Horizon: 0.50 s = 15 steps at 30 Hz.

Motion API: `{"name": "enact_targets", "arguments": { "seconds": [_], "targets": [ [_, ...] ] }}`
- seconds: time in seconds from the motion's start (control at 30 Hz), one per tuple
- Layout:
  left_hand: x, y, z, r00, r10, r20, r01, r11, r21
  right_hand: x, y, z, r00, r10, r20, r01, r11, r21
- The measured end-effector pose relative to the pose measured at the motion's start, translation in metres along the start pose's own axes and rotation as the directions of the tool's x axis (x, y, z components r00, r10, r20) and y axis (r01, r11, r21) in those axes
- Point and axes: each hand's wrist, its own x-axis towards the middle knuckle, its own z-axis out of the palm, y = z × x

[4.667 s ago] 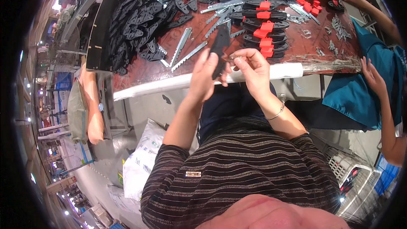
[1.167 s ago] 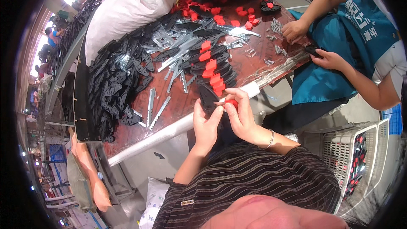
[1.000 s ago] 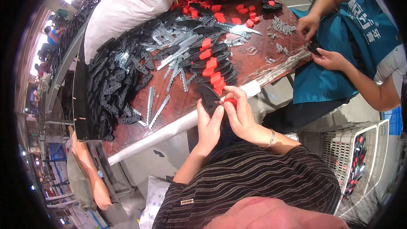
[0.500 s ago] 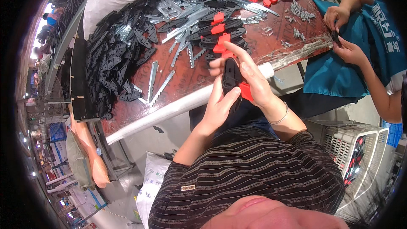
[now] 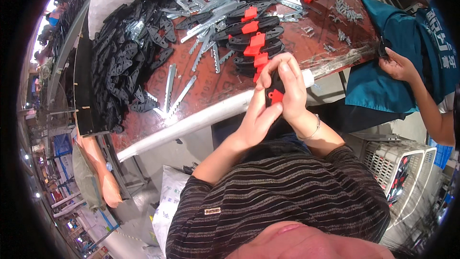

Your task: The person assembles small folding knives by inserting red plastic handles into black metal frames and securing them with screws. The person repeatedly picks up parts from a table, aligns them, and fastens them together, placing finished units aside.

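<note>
1. Lying heaped at the left, loose flat black plastic shells seem unassembled.
2. Beside them, toothed silver metal strips lie unused too.
3. Near the middle, a row of black oval bodies with red plastic blocks looks finished, or nearly so; I can't see inside.
4. Just below, the person's left hand is clasped around one black plastic body with a red block, at the table's front edge. It seems mostly put together.
5. The right hand presses it from the other side.
6. Farther right, small silver metal parts remain loose, near a co-worker's hand.
</note>
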Motion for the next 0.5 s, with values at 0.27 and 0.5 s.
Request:
{"name": "enact_targets", "arguments": {
  "seconds": [0.27,0.5],
  "targets": [
    [0.012,0.004,-0.01,0.998,0.057,0.031,-0.061,0.988,0.14,0.008,0.004,-0.007,1.0,0.009,0.024,-0.009,1.0,0.005],
    [0.075,0.068,-0.079,0.952,0.061,-0.3,-0.022,0.991,0.134,0.011,0.007,-0.07,0.923,-0.316,-0.219,0.193,0.874,-0.446]
  ]
}}
